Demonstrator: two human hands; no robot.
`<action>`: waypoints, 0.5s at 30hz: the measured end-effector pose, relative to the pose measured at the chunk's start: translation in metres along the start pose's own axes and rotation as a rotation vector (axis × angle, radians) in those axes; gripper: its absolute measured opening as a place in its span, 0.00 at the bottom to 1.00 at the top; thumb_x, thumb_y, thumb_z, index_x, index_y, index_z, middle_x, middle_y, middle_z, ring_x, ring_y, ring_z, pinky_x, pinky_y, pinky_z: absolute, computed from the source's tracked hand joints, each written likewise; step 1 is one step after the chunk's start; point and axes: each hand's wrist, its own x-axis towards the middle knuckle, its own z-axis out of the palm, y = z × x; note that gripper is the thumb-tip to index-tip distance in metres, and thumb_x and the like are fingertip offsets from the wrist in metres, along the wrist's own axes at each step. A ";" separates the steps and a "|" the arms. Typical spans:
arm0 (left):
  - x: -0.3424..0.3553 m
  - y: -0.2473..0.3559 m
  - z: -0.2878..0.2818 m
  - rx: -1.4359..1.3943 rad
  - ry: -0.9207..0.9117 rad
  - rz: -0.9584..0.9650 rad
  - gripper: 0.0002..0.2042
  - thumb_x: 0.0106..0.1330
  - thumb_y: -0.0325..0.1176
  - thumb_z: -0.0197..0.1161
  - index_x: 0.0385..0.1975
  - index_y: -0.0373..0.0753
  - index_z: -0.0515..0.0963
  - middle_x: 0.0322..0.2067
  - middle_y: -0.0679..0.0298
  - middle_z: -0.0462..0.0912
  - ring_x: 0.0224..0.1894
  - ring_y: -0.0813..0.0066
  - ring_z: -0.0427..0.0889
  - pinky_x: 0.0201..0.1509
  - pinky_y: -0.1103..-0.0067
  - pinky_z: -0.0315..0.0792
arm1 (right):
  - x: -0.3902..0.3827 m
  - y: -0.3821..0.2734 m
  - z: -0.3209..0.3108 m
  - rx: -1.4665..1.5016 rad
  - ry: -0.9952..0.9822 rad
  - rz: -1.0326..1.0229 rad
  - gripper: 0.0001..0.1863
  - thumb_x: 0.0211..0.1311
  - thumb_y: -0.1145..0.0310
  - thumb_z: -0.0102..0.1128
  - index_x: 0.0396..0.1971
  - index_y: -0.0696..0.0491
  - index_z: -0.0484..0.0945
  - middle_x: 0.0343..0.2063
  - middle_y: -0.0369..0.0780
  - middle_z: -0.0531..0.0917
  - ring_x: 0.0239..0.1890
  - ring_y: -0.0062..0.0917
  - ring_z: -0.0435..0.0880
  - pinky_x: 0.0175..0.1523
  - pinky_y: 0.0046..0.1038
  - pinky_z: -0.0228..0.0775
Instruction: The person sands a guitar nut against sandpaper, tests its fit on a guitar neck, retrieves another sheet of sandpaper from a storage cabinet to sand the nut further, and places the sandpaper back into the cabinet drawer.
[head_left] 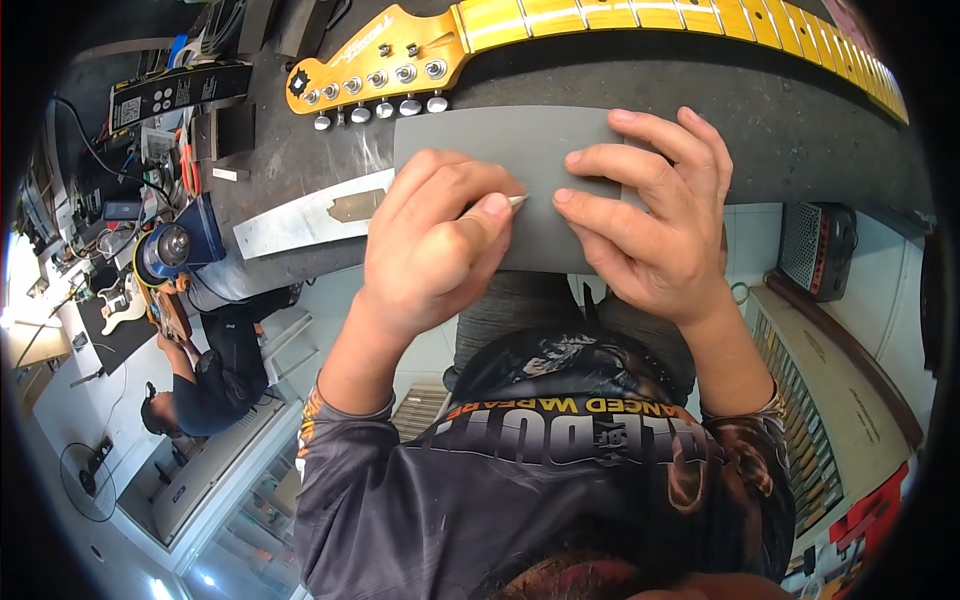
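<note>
A smooth grey sheet (560, 235), which looks like sandpaper, lies at the near edge of the dark bench. My left hand (435, 230) is closed over it, pinching a small cream-coloured piece (518, 200) whose narrow end pokes out past the thumb; the fingers cover the rest. My right hand (655, 210) is open, with spread fingers bent over the sheet's right part and fingertips at its surface. Just beyond the sheet lies a guitar neck (610, 15), its headstock with tuning pegs at the left. A flat silver metal strip (290, 215) with a cutout sticks out left of my left hand.
The dark bench (800, 165) runs across. Cluttered tools and boxes fill its left end, with orange-handled pliers (190, 165) and a blue machine (170, 250). Another person (215, 370) works at the far left. A speaker-like box (815, 250) and a tool rack (800, 420) stand right.
</note>
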 end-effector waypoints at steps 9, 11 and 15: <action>-0.005 -0.005 -0.028 0.040 -0.003 -0.010 0.23 0.62 0.13 0.77 0.48 0.39 0.71 0.40 0.53 0.90 0.35 0.52 0.86 0.39 0.62 0.81 | 0.001 -0.001 0.001 0.014 0.009 -0.017 0.13 0.53 0.66 0.78 0.40 0.36 0.94 0.52 0.25 0.91 0.70 0.32 0.81 0.84 0.50 0.53; -0.002 -0.001 -0.012 -0.004 -0.008 -0.023 0.23 0.64 0.11 0.75 0.52 0.40 0.72 0.40 0.52 0.91 0.36 0.52 0.88 0.42 0.62 0.81 | 0.001 -0.002 0.001 0.015 0.007 -0.006 0.13 0.53 0.67 0.79 0.40 0.37 0.94 0.51 0.25 0.91 0.70 0.33 0.81 0.84 0.50 0.53; 0.000 0.001 -0.002 -0.044 0.022 -0.001 0.22 0.64 0.11 0.75 0.50 0.39 0.72 0.41 0.52 0.91 0.37 0.52 0.87 0.42 0.63 0.81 | 0.001 -0.002 0.000 0.000 -0.003 -0.010 0.13 0.54 0.67 0.80 0.40 0.37 0.94 0.52 0.26 0.91 0.70 0.33 0.81 0.83 0.50 0.53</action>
